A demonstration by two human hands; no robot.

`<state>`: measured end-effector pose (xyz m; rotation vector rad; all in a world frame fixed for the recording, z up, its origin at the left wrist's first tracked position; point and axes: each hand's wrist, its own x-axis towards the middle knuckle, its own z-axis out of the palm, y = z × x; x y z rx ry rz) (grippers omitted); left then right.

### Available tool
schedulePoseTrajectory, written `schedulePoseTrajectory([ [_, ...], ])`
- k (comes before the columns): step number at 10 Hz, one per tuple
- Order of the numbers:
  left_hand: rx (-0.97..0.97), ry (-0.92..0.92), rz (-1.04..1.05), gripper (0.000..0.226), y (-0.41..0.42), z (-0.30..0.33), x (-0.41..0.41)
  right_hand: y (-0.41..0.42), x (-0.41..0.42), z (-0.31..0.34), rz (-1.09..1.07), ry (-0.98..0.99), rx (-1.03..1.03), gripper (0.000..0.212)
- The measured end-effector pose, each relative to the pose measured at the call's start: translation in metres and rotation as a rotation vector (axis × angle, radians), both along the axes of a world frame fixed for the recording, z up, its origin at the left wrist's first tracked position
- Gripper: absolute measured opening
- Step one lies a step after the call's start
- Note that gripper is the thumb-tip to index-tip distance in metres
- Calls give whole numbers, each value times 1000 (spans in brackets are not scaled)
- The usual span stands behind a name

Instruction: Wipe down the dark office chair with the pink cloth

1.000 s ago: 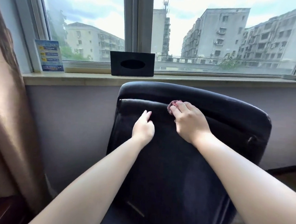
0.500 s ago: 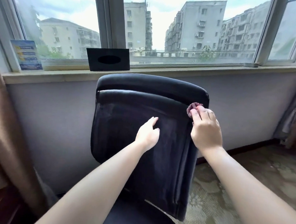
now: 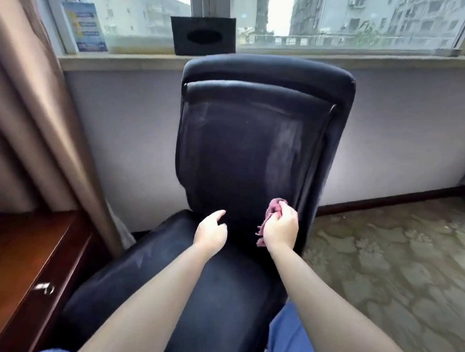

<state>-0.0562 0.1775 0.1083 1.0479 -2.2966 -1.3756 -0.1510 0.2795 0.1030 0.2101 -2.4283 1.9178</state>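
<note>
Window sill lies beyond the chair (image 3: pixel 254 155). Cloth (image 3: pixel 274 209) is gripped by the right hand (image 3: pixel 282 229) at the backrest's base; left hand (image 3: pixel 211 231) is loosely open. Seat wiping is judged next.

We see soft daylight coming in through the window (image 3: pixel 371 23), where the sky between the buildings burns out to white. The whole picture is smeared with motion blur, worst on the carpet (image 3: pixel 400 267) and curtain (image 3: pixel 35 87). The chair (image 3: pixel 251 155) back catches pale streaky sheen. The wide lens bends the windowsill (image 3: pixel 396 62) and wall lines near the edges.
</note>
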Motion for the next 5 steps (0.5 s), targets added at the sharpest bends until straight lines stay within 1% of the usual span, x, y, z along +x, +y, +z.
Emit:
schedulePoseTrajectory([
  [1,-1,-35,58,50,-13,-22,32,-11,36,-22,120,-249,-47,32],
  [2,-5,-50,115,49,-24,-37,62,-22,65,-33,220,-333,2,30],
  [3,2,-58,171,47,-34,-39,89,-33,81,-32,451,-389,95,23],
  [4,-52,-55,179,46,-44,-32,110,-40,79,-44,701,-289,524,36],
  [5,-96,-45,165,44,-47,-18,125,-34,74,-45,674,-225,711,48],
])
